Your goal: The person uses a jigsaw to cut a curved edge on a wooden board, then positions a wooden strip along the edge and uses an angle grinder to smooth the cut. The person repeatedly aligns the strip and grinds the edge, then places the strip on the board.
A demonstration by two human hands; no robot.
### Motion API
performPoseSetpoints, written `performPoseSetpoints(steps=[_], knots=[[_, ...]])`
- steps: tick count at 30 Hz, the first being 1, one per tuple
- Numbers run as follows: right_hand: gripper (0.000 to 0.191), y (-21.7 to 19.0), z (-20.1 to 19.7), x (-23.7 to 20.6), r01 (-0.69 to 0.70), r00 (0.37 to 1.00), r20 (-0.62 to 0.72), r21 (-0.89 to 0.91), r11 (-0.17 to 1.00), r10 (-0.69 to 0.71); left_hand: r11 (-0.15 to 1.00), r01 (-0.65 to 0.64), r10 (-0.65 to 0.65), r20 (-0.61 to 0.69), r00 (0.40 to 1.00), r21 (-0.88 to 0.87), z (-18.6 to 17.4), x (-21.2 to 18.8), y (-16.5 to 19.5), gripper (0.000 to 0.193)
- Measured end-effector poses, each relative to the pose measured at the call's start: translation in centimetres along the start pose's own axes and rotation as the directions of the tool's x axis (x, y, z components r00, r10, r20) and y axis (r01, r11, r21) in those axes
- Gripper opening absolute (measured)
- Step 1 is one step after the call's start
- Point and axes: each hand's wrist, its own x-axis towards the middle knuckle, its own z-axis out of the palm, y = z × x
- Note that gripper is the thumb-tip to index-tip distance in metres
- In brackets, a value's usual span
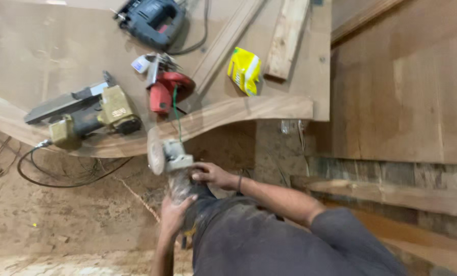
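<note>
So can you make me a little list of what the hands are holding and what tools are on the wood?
left hand: grips the body of the grinder
right hand: on the grinder, near its head
grinder: grey, its round disc against the edge of the curved board
curved board: long, wavy, brown
blue saw: lying at the top
red tool: beside the tan nail gun
yellow packet: next to a plank

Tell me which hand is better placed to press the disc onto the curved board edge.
Probably the right hand: it grips the grinder just behind the disc, nearest the curved board edge. The left hand holds the rear body.
</note>
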Motion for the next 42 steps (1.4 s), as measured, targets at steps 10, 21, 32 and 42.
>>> performPoseSetpoints(steps=[10,21,32,42], knots=[[0.049,-6.3,-8.9,-17.5,0.513,0.76,-0.636,0.458,0.727,-0.135,0.819,-0.407,0.161,0.519,0.84,0.404,21.1,-0.7,7.7,0.083],[0.046,-5.8,-16.8,-28.6,0.858,0.119,-0.993,0.097,0.504,-0.011,0.741,-0.671,0.587,0.5,0.637,-0.016,29.3,-1.2,2.7,0.033],[0.04,-6.5,-31.7,-30.3,0.721,0.341,-0.93,0.352,0.597,0.136,0.744,-0.651,0.45,0.608,0.654,0.149,41.1,3.4,1.1,0.036],[0.039,-5.8,-48.7,-33.9,0.181,0.778,-0.592,0.531,0.828,0.21,0.363,-0.401,-0.127,0.471,0.873,0.841,36.8,7.0,-8.1,0.038]])
